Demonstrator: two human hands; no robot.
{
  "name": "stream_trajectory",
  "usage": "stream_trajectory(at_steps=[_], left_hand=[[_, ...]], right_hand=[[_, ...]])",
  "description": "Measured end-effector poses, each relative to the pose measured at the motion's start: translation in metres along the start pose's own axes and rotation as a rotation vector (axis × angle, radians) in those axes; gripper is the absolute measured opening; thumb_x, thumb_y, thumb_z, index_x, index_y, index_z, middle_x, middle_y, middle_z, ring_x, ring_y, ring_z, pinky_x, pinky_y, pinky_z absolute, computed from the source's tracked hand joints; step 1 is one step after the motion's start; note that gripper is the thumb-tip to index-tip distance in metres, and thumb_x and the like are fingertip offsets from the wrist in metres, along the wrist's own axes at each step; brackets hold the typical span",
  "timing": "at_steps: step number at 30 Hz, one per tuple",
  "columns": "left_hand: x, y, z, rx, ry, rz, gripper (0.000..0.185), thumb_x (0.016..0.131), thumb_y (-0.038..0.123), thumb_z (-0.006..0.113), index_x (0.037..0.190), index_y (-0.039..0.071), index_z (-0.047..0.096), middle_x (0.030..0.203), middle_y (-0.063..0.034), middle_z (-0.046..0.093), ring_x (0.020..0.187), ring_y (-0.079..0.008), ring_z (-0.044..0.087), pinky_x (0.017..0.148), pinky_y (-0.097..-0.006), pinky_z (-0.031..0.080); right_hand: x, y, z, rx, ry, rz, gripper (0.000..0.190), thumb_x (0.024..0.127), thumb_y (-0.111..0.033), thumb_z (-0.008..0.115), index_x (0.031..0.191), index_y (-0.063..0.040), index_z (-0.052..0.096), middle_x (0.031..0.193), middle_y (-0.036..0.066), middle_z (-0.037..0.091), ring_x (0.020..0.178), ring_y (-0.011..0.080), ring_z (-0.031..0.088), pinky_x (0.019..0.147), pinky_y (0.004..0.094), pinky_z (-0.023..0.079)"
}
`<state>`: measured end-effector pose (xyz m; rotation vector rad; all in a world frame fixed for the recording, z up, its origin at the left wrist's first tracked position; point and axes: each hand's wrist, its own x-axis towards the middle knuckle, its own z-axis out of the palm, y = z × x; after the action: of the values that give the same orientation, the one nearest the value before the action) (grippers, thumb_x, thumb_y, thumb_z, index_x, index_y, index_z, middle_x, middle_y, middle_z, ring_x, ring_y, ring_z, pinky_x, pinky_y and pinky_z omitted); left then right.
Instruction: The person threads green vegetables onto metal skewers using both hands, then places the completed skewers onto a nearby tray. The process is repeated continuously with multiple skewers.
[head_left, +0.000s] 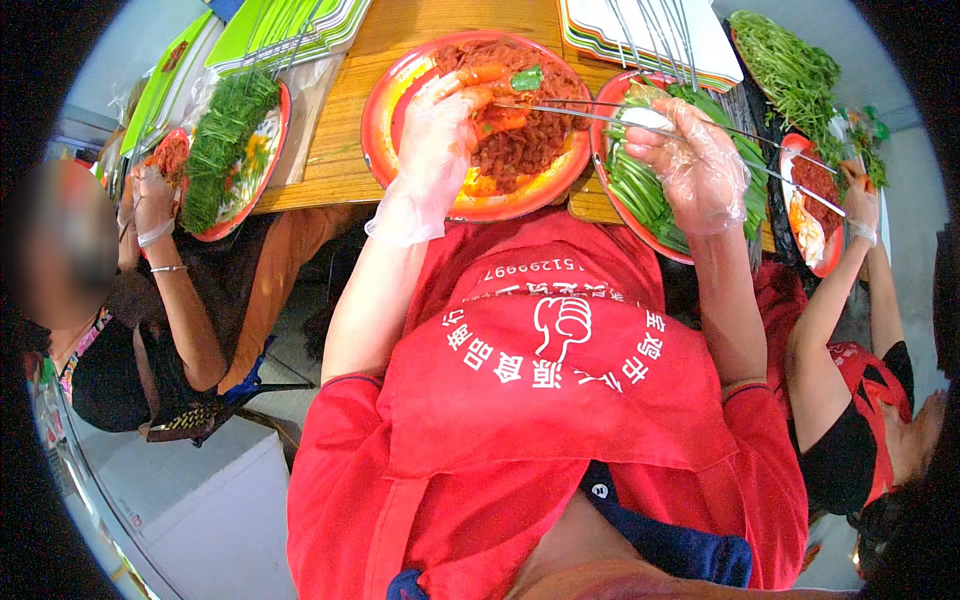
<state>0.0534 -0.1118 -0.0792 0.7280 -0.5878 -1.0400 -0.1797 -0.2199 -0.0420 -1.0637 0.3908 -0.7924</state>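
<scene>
My left hand (439, 142), in a clear plastic glove, is over a round red-and-yellow tray (390, 150) piled with sauce-coated meat (506, 161). Its sauce-stained fingers pinch what looks like a piece of that meat at the tips of thin metal skewers (592, 114); the fingers hide most of it. A short cut of green scallion (527, 79) shows beside the fingertips. My right hand (694, 154), also gloved, grips the skewers farther along their length. Below that hand is an oval red-rimmed tray (611, 184) of cut green stalks (652, 187).
Stacked boards (652, 37) with skewers on top lie at the far right, and green boards (292, 30) far left. A left-hand tray (281, 142) holds green herbs (229, 146). A co-worker's gloved hands (154, 199) are at left; another's hand (859, 199) is by a meat tray (814, 255).
</scene>
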Motion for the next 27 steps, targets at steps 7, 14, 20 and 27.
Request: stream_trajectory(at_steps=[7,14,20,27], left_hand=[[-0.004,0.003,-0.005,-0.029,-0.065,-0.053,0.032,0.087,0.008,0.051,0.117,-0.003,0.054,0.108,-0.0143,0.063,0.096,-0.0274,0.064,0.084,-0.0401,0.054],[-0.003,-0.001,0.004,0.057,0.022,-0.06,0.028,0.084,0.002,0.061,0.111,-0.004,0.056,0.097,-0.0148,0.066,0.084,-0.0232,0.067,0.076,-0.0324,0.056],[-0.003,0.005,0.008,0.002,0.132,-0.039,0.021,0.087,0.003,0.059,0.106,-0.005,0.057,0.097,-0.0146,0.065,0.08,-0.0265,0.068,0.071,-0.0348,0.058],[0.002,0.007,0.01,-0.059,0.181,0.051,0.024,0.088,0.002,0.055,0.112,-0.004,0.057,0.102,-0.0125,0.064,0.087,-0.023,0.065,0.075,-0.0351,0.057]], right_hand=[[0.001,-0.004,0.008,0.068,0.057,-0.019,0.033,0.094,-0.018,0.053,0.115,0.007,0.052,0.107,0.019,0.061,0.086,0.0299,0.066,0.075,0.0386,0.057],[0.0,-0.011,0.023,-0.035,0.181,-0.105,0.028,0.092,-0.017,0.057,0.11,0.005,0.055,0.105,0.017,0.062,0.083,0.0304,0.067,0.073,0.0394,0.057],[-0.003,-0.02,0.031,-0.051,0.195,-0.179,0.033,0.093,-0.017,0.054,0.112,0.01,0.053,0.106,0.022,0.061,0.086,0.0362,0.066,0.077,0.0446,0.057],[-0.038,-0.004,0.054,-0.356,0.256,-0.365,0.031,0.099,-0.017,0.04,0.115,0.008,0.05,0.098,0.024,0.064,0.077,0.0284,0.068,0.069,0.0373,0.058]])
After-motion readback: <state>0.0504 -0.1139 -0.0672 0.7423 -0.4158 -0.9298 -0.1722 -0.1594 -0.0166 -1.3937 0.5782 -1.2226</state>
